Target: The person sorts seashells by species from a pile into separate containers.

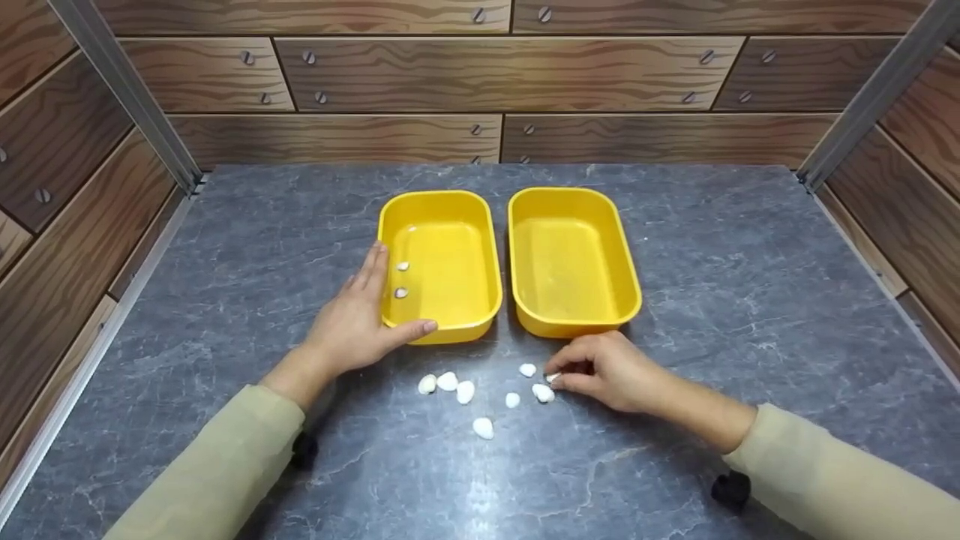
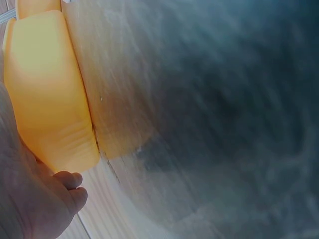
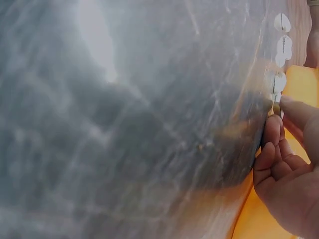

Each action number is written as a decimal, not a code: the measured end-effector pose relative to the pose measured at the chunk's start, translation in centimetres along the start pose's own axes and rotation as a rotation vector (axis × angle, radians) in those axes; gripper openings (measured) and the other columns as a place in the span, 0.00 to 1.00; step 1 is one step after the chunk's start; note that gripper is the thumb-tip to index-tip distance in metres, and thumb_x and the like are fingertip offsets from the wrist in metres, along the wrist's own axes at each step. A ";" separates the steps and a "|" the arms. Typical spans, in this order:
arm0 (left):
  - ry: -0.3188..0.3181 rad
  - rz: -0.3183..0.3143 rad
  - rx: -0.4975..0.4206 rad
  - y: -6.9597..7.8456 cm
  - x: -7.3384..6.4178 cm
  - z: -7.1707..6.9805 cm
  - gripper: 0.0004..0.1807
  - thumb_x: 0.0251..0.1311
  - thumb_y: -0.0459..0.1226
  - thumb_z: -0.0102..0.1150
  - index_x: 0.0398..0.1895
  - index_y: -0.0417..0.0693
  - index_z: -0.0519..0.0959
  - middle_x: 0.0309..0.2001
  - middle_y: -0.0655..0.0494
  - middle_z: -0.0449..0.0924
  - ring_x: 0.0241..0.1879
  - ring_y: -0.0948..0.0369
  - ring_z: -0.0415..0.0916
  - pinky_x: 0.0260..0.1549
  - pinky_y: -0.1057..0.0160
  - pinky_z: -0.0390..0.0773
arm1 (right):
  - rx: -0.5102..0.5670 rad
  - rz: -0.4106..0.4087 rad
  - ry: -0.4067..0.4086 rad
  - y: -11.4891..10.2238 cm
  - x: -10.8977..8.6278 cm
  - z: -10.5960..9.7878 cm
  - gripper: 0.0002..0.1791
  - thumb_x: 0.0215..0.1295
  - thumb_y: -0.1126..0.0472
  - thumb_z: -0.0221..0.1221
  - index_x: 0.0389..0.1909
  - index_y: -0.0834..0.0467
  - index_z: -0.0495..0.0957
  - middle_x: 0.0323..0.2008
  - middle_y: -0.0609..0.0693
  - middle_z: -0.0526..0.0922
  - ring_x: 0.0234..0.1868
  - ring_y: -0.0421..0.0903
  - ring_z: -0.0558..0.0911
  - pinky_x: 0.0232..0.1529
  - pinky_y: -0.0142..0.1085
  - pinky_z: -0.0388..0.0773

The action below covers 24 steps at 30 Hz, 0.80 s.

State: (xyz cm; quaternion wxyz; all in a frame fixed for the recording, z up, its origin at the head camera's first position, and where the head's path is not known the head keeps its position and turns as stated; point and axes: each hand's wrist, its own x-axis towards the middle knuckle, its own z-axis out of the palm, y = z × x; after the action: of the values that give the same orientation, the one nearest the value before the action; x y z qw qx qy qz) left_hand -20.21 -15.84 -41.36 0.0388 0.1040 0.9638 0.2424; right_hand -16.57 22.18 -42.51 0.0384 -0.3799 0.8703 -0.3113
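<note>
My left hand (image 1: 349, 324) rests against the left yellow bin (image 1: 442, 262), its straight fingers along the outer left wall and the thumb at the near rim. Inside that bin lie small shells (image 1: 401, 293) near the left wall. In front of the right yellow bin (image 1: 574, 270), my right hand (image 1: 619, 371) pinches a small white cowrie shell (image 1: 553, 377) between thumb and fingertips, low over the table. Beside those fingertips lies another shell (image 1: 544, 393). The right wrist view shows toothed slits on several cowries (image 3: 284, 47). The held one is mostly covered by fingers.
Several more white shells (image 1: 466, 392) are scattered on the grey marbled table (image 1: 735, 300) in front of the bins. A narrow gap separates the two bins. Wood-patterned panels (image 1: 510, 75) stand at the back and both sides, with metal posts (image 1: 127, 90) at the corners.
</note>
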 end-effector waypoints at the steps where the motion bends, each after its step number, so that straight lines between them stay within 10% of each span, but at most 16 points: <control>1: 0.000 -0.001 0.000 0.0 0.0 0.0 0.72 0.56 0.78 0.58 0.88 0.51 0.31 0.87 0.52 0.28 0.81 0.35 0.49 0.72 0.30 0.59 | -0.004 0.002 0.007 0.0 0.0 0.1 0.06 0.67 0.62 0.72 0.44 0.54 0.92 0.37 0.42 0.91 0.37 0.38 0.84 0.39 0.39 0.84; 24: 0.011 0.002 -0.002 0.1 0.0 0.0 0.72 0.56 0.77 0.59 0.88 0.51 0.32 0.87 0.54 0.28 0.81 0.35 0.49 0.72 0.31 0.60 | 0.099 0.032 0.088 -1.5 0.0 -1.1 0.07 0.67 0.65 0.72 0.45 0.57 0.90 0.35 0.42 0.88 0.34 0.37 0.82 0.36 0.33 0.84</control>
State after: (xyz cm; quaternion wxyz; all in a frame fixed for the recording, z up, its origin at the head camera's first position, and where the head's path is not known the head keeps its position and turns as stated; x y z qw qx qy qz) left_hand -20.23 -15.72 -41.32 0.0333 0.1035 0.9637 0.2440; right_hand -15.95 21.96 -40.76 0.0238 -0.3495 0.8606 -0.3696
